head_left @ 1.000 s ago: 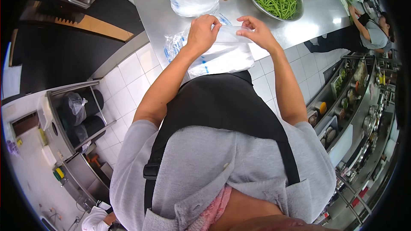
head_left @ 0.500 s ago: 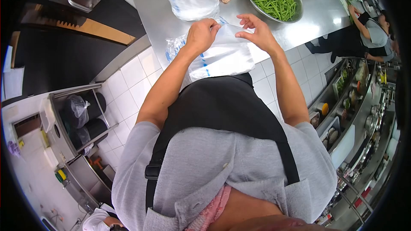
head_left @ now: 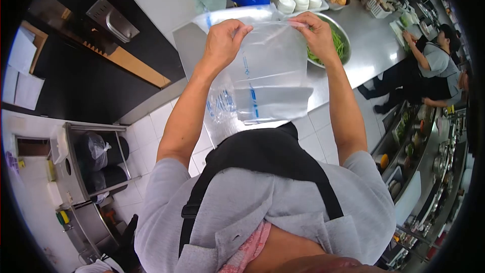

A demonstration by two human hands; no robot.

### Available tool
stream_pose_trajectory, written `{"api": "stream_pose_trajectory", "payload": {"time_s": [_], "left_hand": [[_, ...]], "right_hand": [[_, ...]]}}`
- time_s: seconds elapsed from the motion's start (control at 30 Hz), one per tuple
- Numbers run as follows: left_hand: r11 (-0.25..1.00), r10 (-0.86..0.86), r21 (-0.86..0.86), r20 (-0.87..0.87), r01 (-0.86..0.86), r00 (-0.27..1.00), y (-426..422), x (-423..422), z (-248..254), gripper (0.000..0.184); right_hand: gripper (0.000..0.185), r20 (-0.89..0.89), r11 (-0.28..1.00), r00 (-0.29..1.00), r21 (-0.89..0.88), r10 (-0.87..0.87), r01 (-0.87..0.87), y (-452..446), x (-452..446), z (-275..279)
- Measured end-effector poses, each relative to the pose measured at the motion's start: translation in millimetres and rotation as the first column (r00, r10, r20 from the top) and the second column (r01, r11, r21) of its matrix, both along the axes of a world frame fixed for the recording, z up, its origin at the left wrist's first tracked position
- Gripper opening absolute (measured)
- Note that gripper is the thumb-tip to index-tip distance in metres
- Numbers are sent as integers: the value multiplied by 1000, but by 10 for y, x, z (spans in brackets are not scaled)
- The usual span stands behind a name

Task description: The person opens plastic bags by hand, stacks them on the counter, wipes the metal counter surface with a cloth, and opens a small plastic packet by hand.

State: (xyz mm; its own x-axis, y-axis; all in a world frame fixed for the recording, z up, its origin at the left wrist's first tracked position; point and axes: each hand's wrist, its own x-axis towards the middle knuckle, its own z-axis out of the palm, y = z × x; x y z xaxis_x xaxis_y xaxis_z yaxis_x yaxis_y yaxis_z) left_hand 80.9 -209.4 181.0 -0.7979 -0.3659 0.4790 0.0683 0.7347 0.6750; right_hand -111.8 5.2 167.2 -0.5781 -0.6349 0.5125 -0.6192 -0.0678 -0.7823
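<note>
Bag [head_left: 275, 60] hangs between left hand [head_left: 221, 42] and right hand [head_left: 319, 36], each grip pinching its top edge, likely to keep it spread over the bench [head_left: 371, 35].

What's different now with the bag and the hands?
The right hand, open before, now pinches the clear bag. The hands moved a little apart, spreading it out between them. The left hand still pinches its side, and the green beans are still in their bowl.
</note>
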Motion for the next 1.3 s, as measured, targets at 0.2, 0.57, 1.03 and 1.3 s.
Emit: {"api": "stream_pose_trajectory", "payload": {"time_s": [0.2,0.57,1.03,1.3], "left_hand": [[999,-32,-30,-149,28,988,-191,-85,314,17],[922,-86,360,-164,141,983,-192,347,510,14],[54,-291,803,-556,594,778,-257,776,-507,33],[-37,-130,815,-578,579,805,-463,695,-540,32]], "right_hand": [[14,118,995,993,-99,-15,27,-272,-127,388],[18,336,974,921,-172,196,-145,-214,34,299],[23,723,812,381,-454,577,-368,-57,527,-373],[21,772,830,399,-285,495,-479,-175,188,-425]]}}
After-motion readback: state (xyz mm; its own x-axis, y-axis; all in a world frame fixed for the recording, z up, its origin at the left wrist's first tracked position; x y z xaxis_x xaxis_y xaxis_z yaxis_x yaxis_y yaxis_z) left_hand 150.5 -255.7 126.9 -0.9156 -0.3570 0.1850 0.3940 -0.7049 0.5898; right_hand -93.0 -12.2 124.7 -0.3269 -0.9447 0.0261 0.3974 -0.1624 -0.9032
